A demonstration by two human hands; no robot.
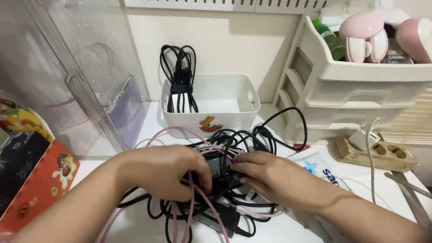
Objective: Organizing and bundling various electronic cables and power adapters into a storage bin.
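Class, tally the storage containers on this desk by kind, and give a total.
White bin: 1
Cream drawer unit: 1
Clear plastic box: 1
Total: 3

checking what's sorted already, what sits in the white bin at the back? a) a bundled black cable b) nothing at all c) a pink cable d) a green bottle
a: a bundled black cable stands upright at the left end of the white bin, while the pink cable lies in the tangle under both hands.
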